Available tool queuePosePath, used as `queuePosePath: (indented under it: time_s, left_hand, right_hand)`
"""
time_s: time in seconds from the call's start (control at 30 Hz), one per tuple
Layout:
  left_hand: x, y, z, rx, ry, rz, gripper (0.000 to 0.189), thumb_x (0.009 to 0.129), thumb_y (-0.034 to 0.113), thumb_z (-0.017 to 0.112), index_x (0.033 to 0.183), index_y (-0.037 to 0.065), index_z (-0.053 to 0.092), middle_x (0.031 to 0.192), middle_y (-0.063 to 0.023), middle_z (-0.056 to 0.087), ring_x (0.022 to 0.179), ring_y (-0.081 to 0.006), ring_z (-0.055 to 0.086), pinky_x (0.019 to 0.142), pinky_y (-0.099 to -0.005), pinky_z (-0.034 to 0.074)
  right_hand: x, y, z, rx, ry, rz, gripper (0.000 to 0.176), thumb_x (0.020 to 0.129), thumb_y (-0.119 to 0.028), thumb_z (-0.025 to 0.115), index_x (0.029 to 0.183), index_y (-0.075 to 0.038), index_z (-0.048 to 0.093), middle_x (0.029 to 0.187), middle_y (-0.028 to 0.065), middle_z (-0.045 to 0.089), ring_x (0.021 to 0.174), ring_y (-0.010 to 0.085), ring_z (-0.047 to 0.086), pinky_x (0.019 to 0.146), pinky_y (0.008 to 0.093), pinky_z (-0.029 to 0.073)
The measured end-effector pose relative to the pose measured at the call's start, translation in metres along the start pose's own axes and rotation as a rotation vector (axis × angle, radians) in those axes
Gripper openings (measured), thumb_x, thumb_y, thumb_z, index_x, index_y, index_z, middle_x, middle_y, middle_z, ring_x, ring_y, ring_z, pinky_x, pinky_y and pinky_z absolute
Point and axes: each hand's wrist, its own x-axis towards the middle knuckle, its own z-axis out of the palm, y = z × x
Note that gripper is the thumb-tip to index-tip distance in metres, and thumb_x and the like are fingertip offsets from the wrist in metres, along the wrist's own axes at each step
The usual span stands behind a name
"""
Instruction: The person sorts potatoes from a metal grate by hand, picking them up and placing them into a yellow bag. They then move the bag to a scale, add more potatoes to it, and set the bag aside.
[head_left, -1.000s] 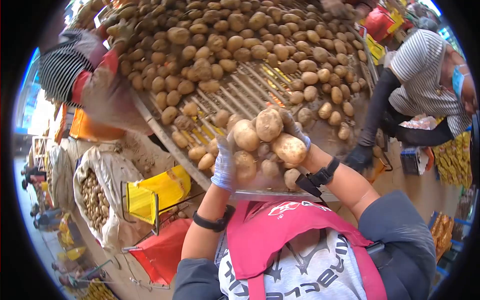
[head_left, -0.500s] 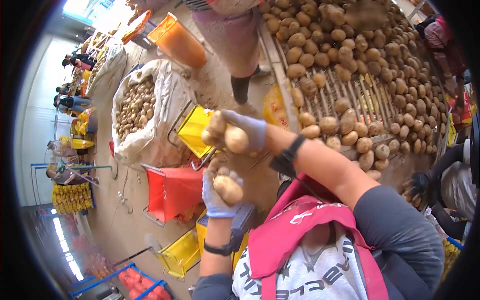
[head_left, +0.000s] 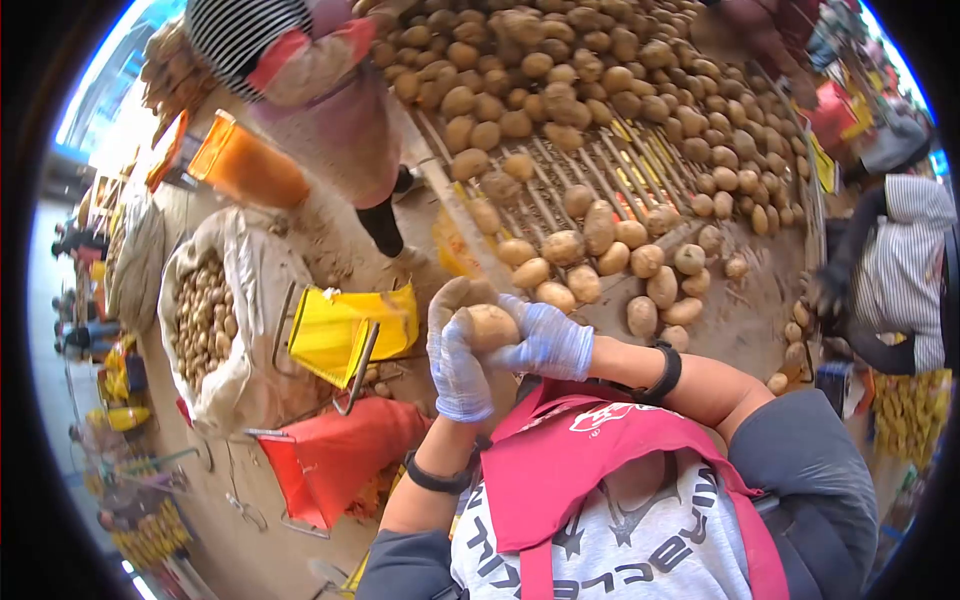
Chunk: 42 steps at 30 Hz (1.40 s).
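My left hand (head_left: 458, 372), in a pale blue glove, is wrapped round the left side of a potato (head_left: 490, 327) in front of my chest. From the other side my right hand (head_left: 545, 338), gloved alike, presses its fingers against the same potato, and the two hands meet. A brownish shape above it may be soiled glove fingers or another potato; I cannot tell. Just left of my hands is a yellow container (head_left: 345, 325) with metal handles. Beyond them, loose potatoes (head_left: 563, 248) rest on a slatted surface (head_left: 615, 170).
A red container (head_left: 335, 465) stands at lower left, near a white sack (head_left: 245, 300) of potatoes. An orange container (head_left: 248, 165) is farther back. One person (head_left: 335, 130) stands by the slats' left edge; another person in stripes (head_left: 885, 270) is at right.
My hands have come together round one potato; before, they were apart with potatoes in each. The view has turned, so the slatted surface and sack appear farther left.
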Motion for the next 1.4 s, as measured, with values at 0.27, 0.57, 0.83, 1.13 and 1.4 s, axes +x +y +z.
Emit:
queuePosePath:
  time_s: [0.27,0.57,0.83,1.13,1.4]
  left_hand:
    - [0.007,-0.031,0.051,0.467,-0.462,0.085,0.033,0.096,0.028,0.039,0.105,0.0,0.056,0.104,-0.0119,0.061,0.093,-0.0187,0.057,0.086,-0.0323,0.045]
    - [0.014,-0.083,-0.052,-0.311,-0.085,-0.605,0.046,0.09,0.057,0.046,0.083,0.014,0.061,0.076,-0.0114,0.063,0.066,-0.0286,0.061,0.056,-0.0412,0.053]
    - [0.114,0.018,-0.32,0.17,0.771,-0.236,0.041,0.091,0.049,0.045,0.101,0.013,0.062,0.085,-0.0041,0.063,0.076,-0.0168,0.06,0.066,-0.0305,0.05]
    - [0.023,-0.044,0.051,1.038,-0.593,-0.227,0.049,0.088,0.034,0.056,0.124,0.002,0.047,0.086,-0.0216,0.06,0.076,-0.0296,0.062,0.07,-0.0406,0.05]
    - [-0.039,-0.131,0.132,0.923,-0.729,-0.213,0.045,0.094,0.042,0.041,0.109,0.002,0.056,0.1,-0.026,0.061,0.094,-0.0435,0.057,0.08,-0.0483,0.045]
  right_hand:
    - [-0.042,0.082,-0.038,0.06,-0.02,-0.168,0.048,0.084,-0.035,0.063,0.118,-0.001,0.053,0.097,0.0107,0.064,0.086,0.0156,0.059,0.075,0.0331,0.049]
    - [-0.102,0.052,-0.116,-0.721,0.206,-0.02,0.031,0.08,-0.032,0.059,0.098,-0.008,0.066,0.085,0.0177,0.066,0.082,0.0329,0.063,0.075,0.0403,0.049]
    - [-0.112,0.162,-0.206,-1.09,0.599,0.529,0.057,0.076,-0.038,0.068,0.125,-0.014,0.053,0.126,0.0203,0.046,0.107,0.0354,0.056,0.091,0.0447,0.046]
    - [-0.122,0.069,-0.123,-1.073,0.592,-0.01,0.066,0.071,-0.046,0.072,0.119,-0.006,0.05,0.108,0.0216,0.052,0.088,0.0372,0.061,0.073,0.0447,0.053]
    - [-0.168,0.064,-0.097,-0.505,0.439,0.167,0.047,0.075,-0.026,0.068,0.113,-0.003,0.051,0.103,0.0243,0.057,0.094,0.041,0.058,0.08,0.0438,0.05]
